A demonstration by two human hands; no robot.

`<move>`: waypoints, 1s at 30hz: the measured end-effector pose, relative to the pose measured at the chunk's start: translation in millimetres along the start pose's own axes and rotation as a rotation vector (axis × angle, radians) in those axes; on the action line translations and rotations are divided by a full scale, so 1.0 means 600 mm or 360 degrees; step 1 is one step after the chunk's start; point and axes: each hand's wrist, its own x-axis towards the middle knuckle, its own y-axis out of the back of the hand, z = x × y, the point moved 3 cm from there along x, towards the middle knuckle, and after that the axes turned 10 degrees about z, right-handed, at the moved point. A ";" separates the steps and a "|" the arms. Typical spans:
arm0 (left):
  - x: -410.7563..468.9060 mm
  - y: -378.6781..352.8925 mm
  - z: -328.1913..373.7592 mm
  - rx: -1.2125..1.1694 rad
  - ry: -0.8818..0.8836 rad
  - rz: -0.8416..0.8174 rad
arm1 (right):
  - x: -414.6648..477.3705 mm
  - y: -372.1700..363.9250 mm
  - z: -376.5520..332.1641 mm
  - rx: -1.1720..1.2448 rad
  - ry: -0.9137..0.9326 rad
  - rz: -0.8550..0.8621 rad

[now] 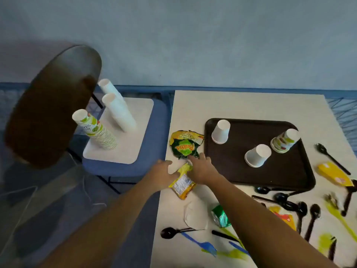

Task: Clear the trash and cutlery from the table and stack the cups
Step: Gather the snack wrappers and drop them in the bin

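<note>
Right hand [201, 167] lies flat and open at the left margin of the tabletop [251, 105], fingers spread and extended away from the person. Its fingertips touch the near edge of the chip bag [185, 145]. Left hand [164, 171] sits at the tabletop's left edge with fingers largely straight. Its thumb side meets the upper end of the yellow wrapper [182, 182]; whether it pinches that end cannot be told.

Position of task items: the chip bag lies crumpled and roughly flat just beyond the right fingertips, just beside the left rim of the tray [231, 171]. The yellow wrapper lies between the two hands, its long axis running back toward the person, roughly in line with the forearms. The right hand is the nearer one to the bag; the left is the nearer one to the wrapper.

Assessment: trash clearing is in hand and early. The governing relation is that the bag lies ahead of the right hand, not under it, so a short forward reach appears needed before the fingers can close on it.

Outstanding: three cups [257, 155] stand inverted and unstacked on the tray; cutlery [314, 209] and further wrappers lie scattered to the right.
</note>
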 end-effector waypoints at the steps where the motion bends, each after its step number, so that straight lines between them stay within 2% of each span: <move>1: 0.003 -0.006 -0.002 0.0011 -0.0015 -0.0015 | 0.002 -0.002 -0.001 0.0014 -0.0009 0.0033; 4: 0.008 -0.022 -0.011 0.0025 -0.0047 -0.0085 | -0.002 -0.007 -0.001 0.0063 -0.0088 0.0059; 8: 0.015 -0.042 -0.028 0.0018 -0.0082 -0.0156 | 0.001 -0.019 -0.009 0.0132 -0.0050 0.0023; 12: 0.020 -0.047 -0.042 -0.0047 -0.0114 -0.0036 | 0.006 -0.009 -0.029 0.0263 0.0112 -0.0002; 16: 0.023 -0.033 -0.052 -0.0153 -0.0072 0.0087 | 0.029 0.012 -0.043 0.0495 0.0056 0.0105; 19: 0.024 -0.024 -0.060 -0.0219 -0.0008 0.0056 | 0.058 0.034 -0.045 0.0604 -0.0056 0.0293; 22: 0.026 -0.016 -0.065 -0.0242 0.0031 0.0049 | 0.094 0.055 -0.040 0.0431 -0.0142 0.0530; 25: 0.030 -0.007 -0.074 -0.0298 0.0068 0.0086 | 0.127 0.071 -0.039 0.0194 -0.0192 0.0626; 30: 0.033 0.013 -0.084 -0.0609 0.0188 0.0053 | 0.177 0.073 -0.031 -0.0154 -0.0118 0.0424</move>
